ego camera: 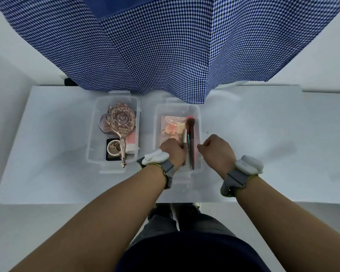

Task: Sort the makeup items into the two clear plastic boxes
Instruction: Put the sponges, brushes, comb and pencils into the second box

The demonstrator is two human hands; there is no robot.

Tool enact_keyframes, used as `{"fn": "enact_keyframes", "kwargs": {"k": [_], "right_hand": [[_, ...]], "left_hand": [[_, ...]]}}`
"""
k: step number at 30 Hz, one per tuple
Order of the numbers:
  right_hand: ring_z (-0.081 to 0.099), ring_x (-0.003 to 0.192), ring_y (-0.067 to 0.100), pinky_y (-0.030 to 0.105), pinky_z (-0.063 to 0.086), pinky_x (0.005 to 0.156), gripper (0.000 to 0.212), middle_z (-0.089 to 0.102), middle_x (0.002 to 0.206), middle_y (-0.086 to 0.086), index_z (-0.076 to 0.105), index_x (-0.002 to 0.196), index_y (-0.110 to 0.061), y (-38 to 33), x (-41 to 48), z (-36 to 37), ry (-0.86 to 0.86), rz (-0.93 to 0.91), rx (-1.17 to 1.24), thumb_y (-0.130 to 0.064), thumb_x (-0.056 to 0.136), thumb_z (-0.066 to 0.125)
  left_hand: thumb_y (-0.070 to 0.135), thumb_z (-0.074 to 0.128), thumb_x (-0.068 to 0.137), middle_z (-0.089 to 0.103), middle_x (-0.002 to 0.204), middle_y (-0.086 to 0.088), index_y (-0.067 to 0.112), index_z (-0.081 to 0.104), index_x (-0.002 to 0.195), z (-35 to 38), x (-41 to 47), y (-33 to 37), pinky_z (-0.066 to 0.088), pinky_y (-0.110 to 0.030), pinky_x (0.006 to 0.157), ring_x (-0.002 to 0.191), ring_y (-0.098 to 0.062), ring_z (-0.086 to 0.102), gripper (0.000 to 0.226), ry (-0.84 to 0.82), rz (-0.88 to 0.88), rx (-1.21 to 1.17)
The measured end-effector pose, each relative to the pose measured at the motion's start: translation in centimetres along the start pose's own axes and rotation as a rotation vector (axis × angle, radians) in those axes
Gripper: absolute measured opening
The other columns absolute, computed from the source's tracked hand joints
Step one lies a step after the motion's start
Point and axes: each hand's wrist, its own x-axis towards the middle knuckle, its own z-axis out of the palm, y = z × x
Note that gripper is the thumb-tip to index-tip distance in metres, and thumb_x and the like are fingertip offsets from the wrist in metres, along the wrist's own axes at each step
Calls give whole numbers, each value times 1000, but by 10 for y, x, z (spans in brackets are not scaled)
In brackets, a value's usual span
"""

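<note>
- Clear plastic on both boxes makes their rims hard for me to read: the left box holds an ornate rose-gold hand mirror, a pink tube, a dark compact and a ring-shaped item I cannot identify; the right box holds a pack of peach sponges and makeup brushes.
- My left hand is down inside the right box, fingers curled around a slim stick-like item beside the brushes; how firmly, I cannot tell.
- My right hand sits just outside that box's right wall, clenched into a loose fist; whether it pinches anything, I cannot tell.
- I see no loose makeup on the white tabletop, so I judge sorting nearly done.
- Risks as I judge them: lifting my left wrist could catch the brush handles and flip them out; the mirror's handle overhangs the left box's near rim, so a nudge might tip it; pressing the light box could slide it on the smooth surface.
</note>
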Motion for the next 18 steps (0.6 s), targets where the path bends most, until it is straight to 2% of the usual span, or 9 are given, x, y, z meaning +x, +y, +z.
{"fn": "enact_keyframes", "kwargs": {"k": [2, 5, 8, 10, 13, 18], "right_hand": [[63, 88, 32, 31, 45, 69, 26, 68, 91, 13, 57, 95, -3, 0, 2, 1, 11, -12, 0, -28, 88, 55], [64, 85, 31, 28, 41, 64, 22, 64, 83, 10, 53, 85, -8, 1, 3, 2, -13, -21, 7, -29, 87, 55], [62, 81, 30, 28, 39, 64, 20, 61, 79, 8, 52, 83, -8, 2, 5, 2, -27, -29, 4, -28, 87, 55], [60, 79, 30, 28, 38, 63, 20, 60, 76, 7, 52, 81, -9, 2, 5, 1, -35, -34, -4, -28, 87, 54], [60, 79, 30, 29, 39, 64, 21, 60, 76, 8, 54, 81, -8, 1, 5, 0, -42, -35, -11, -29, 86, 54], [57, 76, 29, 29, 39, 63, 23, 57, 72, 6, 53, 78, -9, -3, 3, -3, -55, -39, -23, -30, 88, 53]], "left_hand": [[35, 56, 93, 72, 107, -16, 2, 70, 104, 4, 3, 1, 49, -34, 84, 101, -32, 66, 38, -13, -4, 50], [40, 62, 89, 73, 104, -12, 5, 69, 104, 10, 7, 0, 48, -31, 77, 97, -29, 67, 39, -7, 6, 121], [42, 63, 87, 72, 104, -11, 7, 68, 104, 16, 8, -2, 42, -28, 72, 96, -28, 67, 40, 16, 26, 169], [38, 59, 91, 70, 110, -10, 7, 65, 110, 18, 7, -3, 39, -27, 74, 103, -28, 65, 36, 20, 62, 220], [25, 51, 96, 68, 115, -9, 10, 64, 112, 14, 0, -3, 45, -30, 85, 109, -27, 63, 26, 71, 98, 261], [26, 52, 93, 73, 107, -3, 16, 67, 108, -21, -30, -5, 52, -32, 88, 101, -24, 66, 23, 269, 153, 17]]}}
